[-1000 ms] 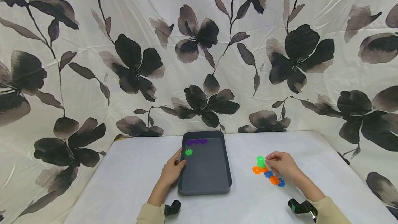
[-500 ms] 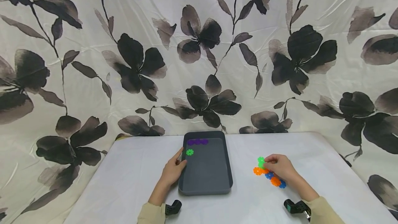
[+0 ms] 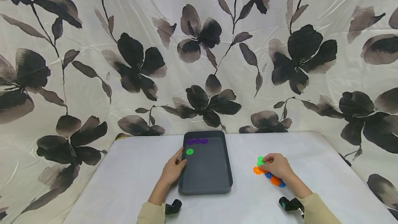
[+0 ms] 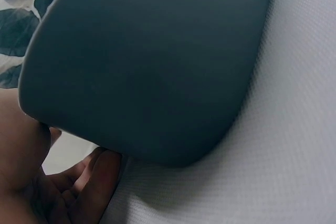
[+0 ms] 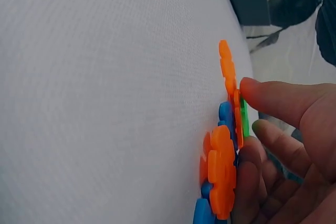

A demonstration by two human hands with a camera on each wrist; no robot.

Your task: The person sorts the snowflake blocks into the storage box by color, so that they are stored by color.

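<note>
At the left side of the grey tray [image 3: 205,168], my left hand [image 3: 172,170] grips the rim, thumb on top and fingers outside. The left wrist view shows those fingers [image 4: 102,182] against the tray's underside. Three purple pieces [image 3: 197,141] lie in a row at the tray's far end, with one green flower-shaped piece [image 3: 189,151] below them. Over a small pile to the right, my right hand [image 3: 278,165] has its thumb and index finger around a green flower-shaped piece [image 5: 244,116]. Whether they pinch it is unclear. Orange pieces [image 5: 223,169] and blue pieces [image 5: 226,113] lie beside it.
A white cloth covers the table [image 3: 124,172]. Behind it hangs a floral curtain [image 3: 168,68]. The pile's orange piece [image 3: 257,170] lies nearest the tray, with a gap of white cloth between. Each wrist wears a black device [image 3: 173,207].
My right hand has shifted left over the pile, covering more of the green pieces. The left hand and tray stay put, apart from a slight view shift.
</note>
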